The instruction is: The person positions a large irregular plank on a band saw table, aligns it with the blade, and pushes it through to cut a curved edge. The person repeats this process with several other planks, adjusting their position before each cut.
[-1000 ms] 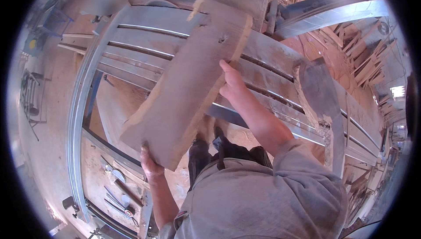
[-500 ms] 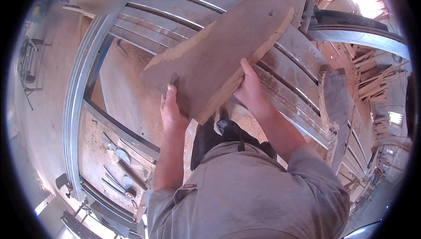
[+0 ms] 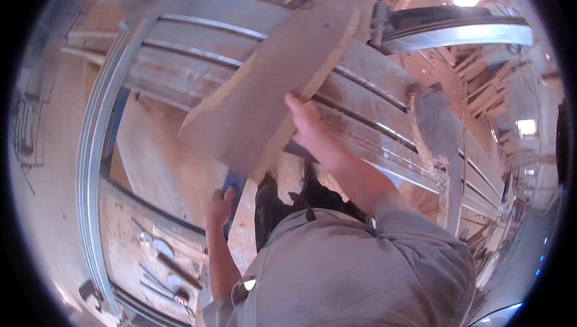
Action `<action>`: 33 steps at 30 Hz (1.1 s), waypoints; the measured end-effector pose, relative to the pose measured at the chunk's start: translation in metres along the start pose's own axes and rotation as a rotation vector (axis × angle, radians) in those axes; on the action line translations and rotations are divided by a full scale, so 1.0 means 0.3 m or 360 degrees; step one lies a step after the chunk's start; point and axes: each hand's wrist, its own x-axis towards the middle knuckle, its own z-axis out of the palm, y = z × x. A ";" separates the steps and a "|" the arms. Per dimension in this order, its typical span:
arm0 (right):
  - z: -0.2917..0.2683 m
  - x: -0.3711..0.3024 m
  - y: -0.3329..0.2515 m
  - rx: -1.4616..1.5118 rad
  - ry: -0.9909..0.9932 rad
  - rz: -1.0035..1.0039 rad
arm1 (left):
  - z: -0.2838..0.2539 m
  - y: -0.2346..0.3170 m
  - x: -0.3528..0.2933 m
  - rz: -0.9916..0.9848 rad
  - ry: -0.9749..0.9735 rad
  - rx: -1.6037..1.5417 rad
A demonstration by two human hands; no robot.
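A broad, flat wooden board (image 3: 258,93) with pale, uneven live edges lies slanted over a slotted metal table. My right hand (image 3: 308,121) is closed on its right edge, thumb on the top face and the other fingers hidden below. Below the board's near left end, my left hand (image 3: 220,208) is off the wood, beside a blue bar (image 3: 235,187). Its thumb overlaps the bar; the other fingers are blurred, so whether it grips the bar is unclear.
The metal table (image 3: 180,57) has long slots and a dusting of sawdust. A second rough-edged board (image 3: 442,129) lies to the right. A curved-looking metal rail (image 3: 90,147) runs along the left. Tools (image 3: 174,267) sit at lower left, and scrap wood (image 3: 487,93) is piled at far right.
My left hand has let go of the board's near left end and moved down toward me, to the blue bar. My right hand still holds the board's edge. The whole view has shifted.
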 end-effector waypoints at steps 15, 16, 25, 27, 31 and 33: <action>0.187 0.174 -0.045 -0.0273 0.0010 -0.0103 | 0.019 -0.041 0.006 -0.0039 0.0053 0.0175; 0.233 0.162 -0.070 -0.0281 0.0035 -0.0127 | 0.018 -0.030 -0.004 -0.0071 0.0092 0.0179; 0.434 0.372 -0.014 -0.0427 -0.0082 -0.0262 | -0.020 -0.001 0.003 -0.0107 -0.0066 0.0281; 0.498 0.396 -0.009 -0.0469 -0.0081 -0.0279 | -0.019 -0.003 0.001 -0.0109 -0.0076 0.0192; 0.591 0.448 -0.018 -0.0470 -0.0107 -0.0241 | -0.006 -0.101 0.055 -0.0002 -0.0184 -0.0118; 0.647 0.477 -0.006 -0.0481 -0.0177 -0.0186 | -0.030 -0.156 0.135 -0.0012 -0.0138 -0.0842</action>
